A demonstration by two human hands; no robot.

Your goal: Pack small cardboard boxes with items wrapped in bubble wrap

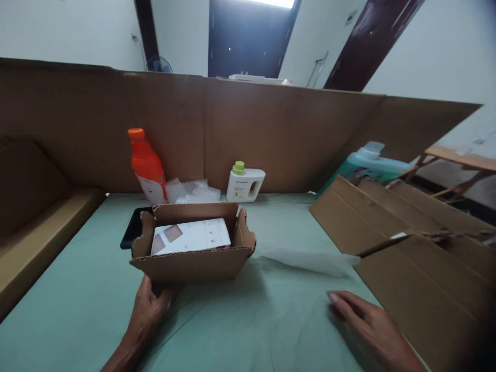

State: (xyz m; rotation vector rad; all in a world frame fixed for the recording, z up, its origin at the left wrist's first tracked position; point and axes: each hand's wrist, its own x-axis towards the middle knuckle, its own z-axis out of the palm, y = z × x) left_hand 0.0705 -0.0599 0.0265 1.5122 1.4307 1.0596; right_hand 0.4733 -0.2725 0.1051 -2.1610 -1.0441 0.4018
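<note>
A small open cardboard box point(194, 268) stands on the green cloth, left of the middle. Inside it lies a white printed carton point(201, 235). At the box's lower front left corner is my left hand point(149, 305), its fingers closed on the corner and partly hidden by it. My right hand point(366, 323) hovers at the right, slightly blurred, fingers loosely bent and holding nothing. A strip of clear plastic wrap point(310, 260) lies between the box and the flattened cardboard, beyond my right hand.
Behind the box are an orange bottle point(149, 170), crumpled bubble wrap point(197, 191) and a white jug point(245, 185) with a green cap. A dark flat object point(134, 227) lies left. Folded cardboard point(422, 279) and a teal bottle point(375, 165) occupy the right. A cardboard wall point(271, 134) borders the back.
</note>
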